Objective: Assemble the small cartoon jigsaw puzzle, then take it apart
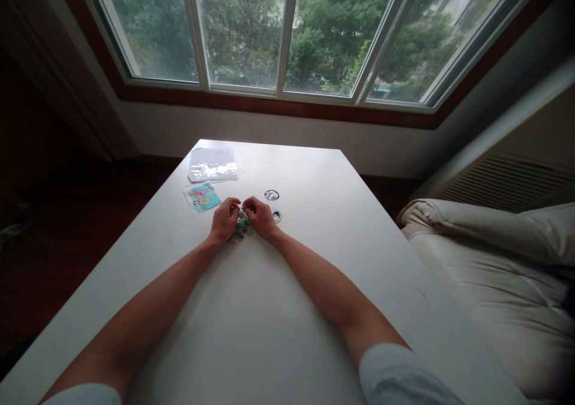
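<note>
1. My L hand point(224, 219) is up over the table, fingers curled in w/ the tips bent toward my R hand. Can't tell if it's pinching a small pc or just closed on itself; too tiny to see.
2. My R hand point(261, 215) faces it, knuckles up, fingers bent down and inward, tips near the L ones. Same here: can't tell for sure what's in the grip, if anything.
3. The pile of small pcs point(243, 228), green, whitish & dark, is on the table betw. & partly under both hands, which hide some of it. Too blurry to say exactly what the pcs are.
4. Just beside my R hand, on its far side, is a round dark-rimmed item point(277, 215), partly hidden by that hand. A 2nd round item w/ a dark outline point(272, 195) lies a bit farther out, apart from it.
5. Beyond my L hand, to the left, there's a colorful pic card point(203, 197), mostly turquoise w/ pink & yellow, lying flat at an angle.
6. Just past the card: clear plastic sleeves w/ white sheets point(212, 165), shiny, near the table's far L corner.
7. All of it is on the white table point(265, 327); my forearms reach in over it from either side.
8. Sliding window point(281, 33) w/ trees outside is ahead, beige sofa point(485, 273) to the R.
</note>
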### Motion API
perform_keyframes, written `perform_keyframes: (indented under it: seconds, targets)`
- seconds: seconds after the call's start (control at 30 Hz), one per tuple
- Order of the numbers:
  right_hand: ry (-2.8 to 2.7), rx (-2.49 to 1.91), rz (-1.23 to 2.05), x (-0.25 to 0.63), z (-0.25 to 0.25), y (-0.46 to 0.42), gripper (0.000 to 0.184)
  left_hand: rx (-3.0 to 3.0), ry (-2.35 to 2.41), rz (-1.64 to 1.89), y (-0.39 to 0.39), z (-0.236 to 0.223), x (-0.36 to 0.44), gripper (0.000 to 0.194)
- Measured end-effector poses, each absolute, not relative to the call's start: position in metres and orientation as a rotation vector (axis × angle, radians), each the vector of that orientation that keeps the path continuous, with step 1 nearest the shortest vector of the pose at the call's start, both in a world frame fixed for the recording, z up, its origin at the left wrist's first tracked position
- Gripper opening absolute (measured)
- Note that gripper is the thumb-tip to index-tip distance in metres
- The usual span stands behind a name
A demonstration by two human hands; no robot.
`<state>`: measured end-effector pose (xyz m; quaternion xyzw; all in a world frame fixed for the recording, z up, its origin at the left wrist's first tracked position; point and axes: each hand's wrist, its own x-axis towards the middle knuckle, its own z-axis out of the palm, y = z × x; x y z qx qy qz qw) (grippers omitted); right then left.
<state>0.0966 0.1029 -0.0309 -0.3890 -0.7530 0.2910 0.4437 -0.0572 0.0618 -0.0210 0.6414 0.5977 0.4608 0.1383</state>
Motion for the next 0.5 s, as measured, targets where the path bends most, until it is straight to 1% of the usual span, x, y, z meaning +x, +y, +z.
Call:
perform_keyframes:
  seconds: [0.13, 0.27, 0.3, 0.37, 0.43, 0.5]
  targets:
    - [-1.942, -0.965, 0.637, 0.098, -0.030, 0.103, 0.020, 1.797, 1.694, 1.424, 0.066, -0.025, -0.062, 0.022]
    - [-2.081, -1.068, 0.360, 0.104, -0.023, 0.099, 0.025, 1.826, 1.668, 1.460, 0.070, -0.027, -0.068, 0.026]
    - [-2.126, -1.118, 0.302, 0.105, -0.022, 0.098, 0.029, 1.837, 1.681, 1.461, 0.071, -0.027, -0.069, 0.026]
    - [-2.235, -1.192, 0.234, 0.106, -0.021, 0.094, 0.044, 1.824, 1.724, 1.460, 0.073, -0.027, -0.073, 0.024]
    - [-2.355, -1.198, 0.217, 0.104, -0.023, 0.088, 0.061, 1.756, 1.764, 1.473, 0.075, -0.027, -0.076, 0.022]
    - [-2.450, -1.153, 0.218, 0.100, -0.026, 0.083, 0.070, 1.674, 1.784, 1.493, 0.078, -0.029, -0.079, 0.023]
